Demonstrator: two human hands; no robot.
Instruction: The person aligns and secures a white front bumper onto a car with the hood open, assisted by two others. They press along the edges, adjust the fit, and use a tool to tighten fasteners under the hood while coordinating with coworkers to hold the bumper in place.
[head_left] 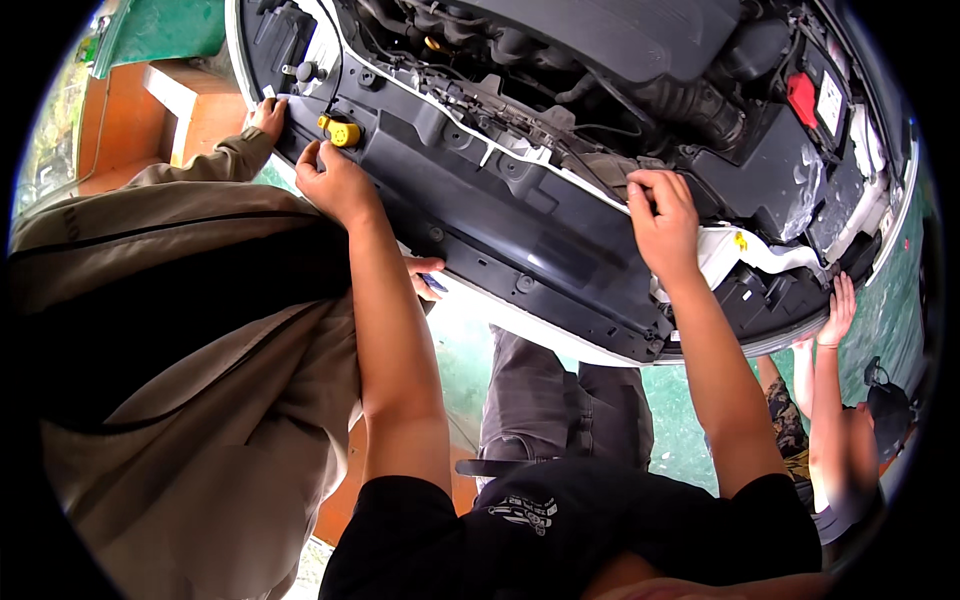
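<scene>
Head view: your left hand (340, 188) curls by the yellow cap (344, 134), your right hand (664, 218) near the black panel (480, 200) — I can't tell if they grip. You're likely fitting that panel along the car's (505, 311) front edge — next, line it up.

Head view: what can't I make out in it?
All in the head view:
Right hand: its curled fingers hide whether it holds anything.
Left hand: its own back hides whether anything is gripped.
Co-worker's hand: partly hidden behind the left forearm.
Engine cover: its far end is cut off by the top edge.
</scene>
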